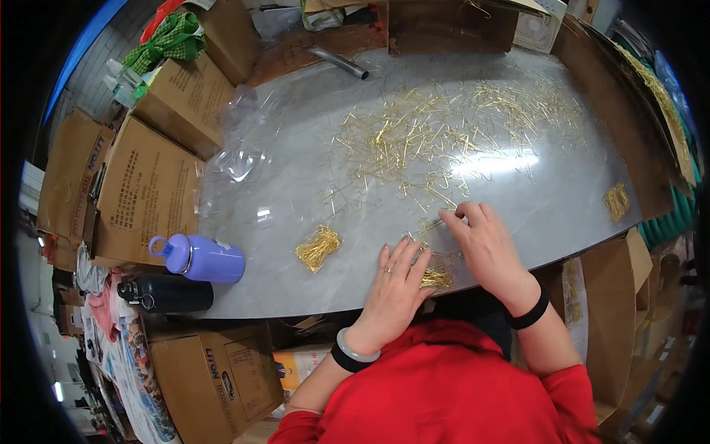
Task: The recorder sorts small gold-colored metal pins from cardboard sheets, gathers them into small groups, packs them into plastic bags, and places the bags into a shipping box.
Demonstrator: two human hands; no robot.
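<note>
In the lower centre of the frame, gold wire hooks lie on the counter just beside the left hand, whose fingers stretch out loosely, palm down. The right hand arches to their upper right, fingers bent together; whether they pinch a hook, I cannot tell. A loose pile spreads across the upper centre.

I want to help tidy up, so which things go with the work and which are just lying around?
Seem part of the work:
Loose gold wire pieces
Gold pile between the left hand and right hand
Left gold clump
Right gold clump

Seem just lying around:
Purple bottle
Black bottle
Grey tube
Green checked bundle
</note>
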